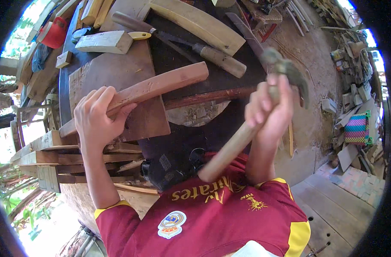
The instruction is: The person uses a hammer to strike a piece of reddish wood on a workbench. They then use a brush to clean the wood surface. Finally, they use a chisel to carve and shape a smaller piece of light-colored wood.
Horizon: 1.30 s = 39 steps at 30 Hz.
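My left hand (97,113) is wrapped round a reddish-brown wooden bar (174,81), which lies slanting over a flat brown board (149,124). Raised at the right, my right hand (272,107) grips a hammer (232,152) high on its pale wooden handle, close to the head. That metal head is smeared by motion, and the handle's butt end points down toward my shirt. The hammer is apart from the bar. Beyond the bar lie two tools with wooden handles, one handle (221,60) toward the right and the other handle (132,21) farther left.
A long curved pale timber (199,23) lies at the far side of the dark table. Near it rest a whitish wood block (104,42) and a red container (52,33). Stacked planks (49,157) stand at the left. A colourful woven bag (357,128) sits among scraps at the right.
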Each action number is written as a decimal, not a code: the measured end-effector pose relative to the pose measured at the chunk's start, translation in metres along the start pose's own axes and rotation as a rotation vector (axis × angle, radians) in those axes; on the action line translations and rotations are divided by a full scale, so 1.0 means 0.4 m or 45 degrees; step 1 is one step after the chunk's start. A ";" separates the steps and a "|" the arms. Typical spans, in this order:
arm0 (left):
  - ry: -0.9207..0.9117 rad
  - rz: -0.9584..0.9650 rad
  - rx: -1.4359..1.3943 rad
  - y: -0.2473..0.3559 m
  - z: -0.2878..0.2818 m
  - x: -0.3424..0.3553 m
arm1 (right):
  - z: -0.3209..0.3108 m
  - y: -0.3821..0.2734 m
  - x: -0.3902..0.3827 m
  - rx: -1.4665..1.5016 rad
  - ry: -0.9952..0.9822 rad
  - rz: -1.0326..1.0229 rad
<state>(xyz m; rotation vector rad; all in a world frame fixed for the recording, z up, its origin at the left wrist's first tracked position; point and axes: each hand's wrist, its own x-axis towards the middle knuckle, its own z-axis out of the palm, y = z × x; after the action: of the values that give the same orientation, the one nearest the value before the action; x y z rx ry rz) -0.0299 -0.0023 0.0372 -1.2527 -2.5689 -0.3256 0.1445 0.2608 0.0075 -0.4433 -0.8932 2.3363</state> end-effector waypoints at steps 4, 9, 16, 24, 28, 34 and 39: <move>0.027 0.015 0.004 0.005 -0.002 0.009 | -0.014 -0.017 0.028 0.243 0.136 -0.330; 0.004 0.000 0.007 0.007 0.003 0.006 | 0.053 -0.002 -0.015 -0.621 -0.152 0.495; -0.022 -0.009 -0.046 0.006 -0.006 0.007 | -0.027 -0.067 0.045 0.067 -0.158 0.009; -0.018 0.022 -0.004 0.011 -0.006 0.012 | 0.001 -0.051 0.060 -0.419 -0.367 0.607; -0.009 0.068 -0.011 0.001 -0.003 0.002 | 0.003 -0.119 0.082 -0.404 -0.287 0.679; -0.002 0.053 -0.010 0.010 -0.005 0.013 | -0.014 -0.146 0.131 0.032 0.056 -0.088; -0.018 0.054 -0.019 0.006 -0.005 0.011 | 0.026 -0.089 0.096 -0.523 -0.214 0.505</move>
<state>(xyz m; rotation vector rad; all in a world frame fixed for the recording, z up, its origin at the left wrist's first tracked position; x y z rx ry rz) -0.0306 0.0019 0.0407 -1.3173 -2.5524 -0.3294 0.1244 0.3016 0.0360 -0.6464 -1.4945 2.5689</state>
